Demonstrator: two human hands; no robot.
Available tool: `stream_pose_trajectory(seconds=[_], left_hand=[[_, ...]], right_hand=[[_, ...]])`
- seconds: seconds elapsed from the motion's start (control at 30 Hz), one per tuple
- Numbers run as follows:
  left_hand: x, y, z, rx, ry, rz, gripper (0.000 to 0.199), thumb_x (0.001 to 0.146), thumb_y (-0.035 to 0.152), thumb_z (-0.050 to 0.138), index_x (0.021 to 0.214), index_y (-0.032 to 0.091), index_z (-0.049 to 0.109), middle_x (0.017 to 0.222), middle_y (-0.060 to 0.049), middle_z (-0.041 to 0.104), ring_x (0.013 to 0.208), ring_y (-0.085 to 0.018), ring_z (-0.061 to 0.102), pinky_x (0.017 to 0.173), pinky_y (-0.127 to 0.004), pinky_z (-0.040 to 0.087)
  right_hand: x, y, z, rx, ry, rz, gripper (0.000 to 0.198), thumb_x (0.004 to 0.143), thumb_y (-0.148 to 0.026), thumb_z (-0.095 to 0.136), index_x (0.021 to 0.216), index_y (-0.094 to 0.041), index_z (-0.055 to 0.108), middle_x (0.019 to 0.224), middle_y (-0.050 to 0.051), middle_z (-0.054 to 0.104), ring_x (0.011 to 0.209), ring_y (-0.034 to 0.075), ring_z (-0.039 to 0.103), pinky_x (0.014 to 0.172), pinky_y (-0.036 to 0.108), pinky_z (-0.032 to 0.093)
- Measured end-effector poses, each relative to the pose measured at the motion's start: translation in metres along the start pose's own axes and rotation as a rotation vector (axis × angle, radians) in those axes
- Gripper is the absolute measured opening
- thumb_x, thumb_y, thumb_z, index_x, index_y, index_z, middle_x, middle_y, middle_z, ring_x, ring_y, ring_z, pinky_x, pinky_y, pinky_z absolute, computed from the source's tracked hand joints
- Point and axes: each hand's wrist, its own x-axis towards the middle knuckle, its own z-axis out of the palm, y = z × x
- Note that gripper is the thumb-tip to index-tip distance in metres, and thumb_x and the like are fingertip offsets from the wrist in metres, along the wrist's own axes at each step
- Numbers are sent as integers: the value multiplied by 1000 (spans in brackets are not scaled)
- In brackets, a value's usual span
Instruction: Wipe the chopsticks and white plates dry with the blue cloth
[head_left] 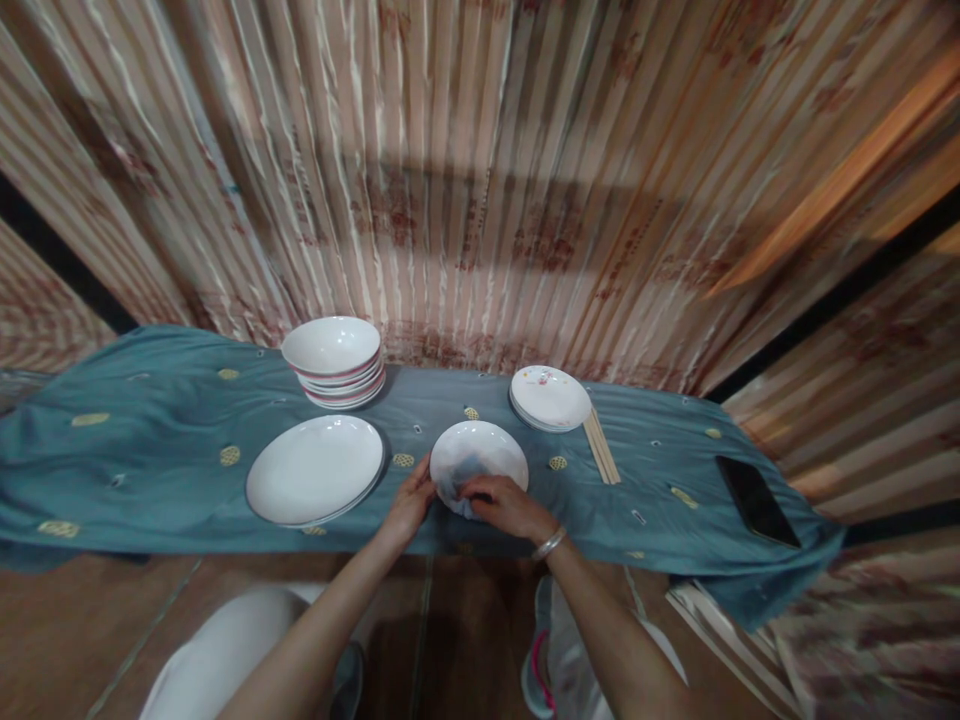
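Observation:
A white bowl (491,440) sits near the front edge of the cloth-covered table. My left hand (411,497) grips its left rim, with the fingers partly hidden behind it. Inside the bowl, my right hand (506,505) is closed on a thin grey-blue cloth (466,470), bunched and blurred against the inner surface. A silver bangle circles my right wrist. To the left lie stacked white oval plates (319,465) with a dark rim.
Stacked bowls with red bands (337,362) stand at the back left. At the back right are small floral plates (551,398), with chopsticks (601,448) beside them. A black phone (756,500) lies at the right end of the teal tablecloth (172,430). Curtains (450,200) hang behind.

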Motion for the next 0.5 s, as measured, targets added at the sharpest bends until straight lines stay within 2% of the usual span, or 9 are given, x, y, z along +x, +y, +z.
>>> stream_pose_trajectory(seconds=[0.27,0.5], left_hand=[[1,-3,-3,-4,-4,43,68,59,20,66,126,19,57,132,-10,58,125,-29,48,105,-41,35],[3,-6,-5,-12,-10,52,67,59,23,69,126,19,58,134,-9,57,128,-29,44,108,-42,31]], right_hand=[[-9,-6,-14,-292,-26,158,23,77,-4,51,82,-15,70,89,6,72,84,18,65,78,26,46],[-8,2,-15,-535,73,310,20,81,-7,48,82,-15,67,90,8,70,90,19,62,82,27,45]])
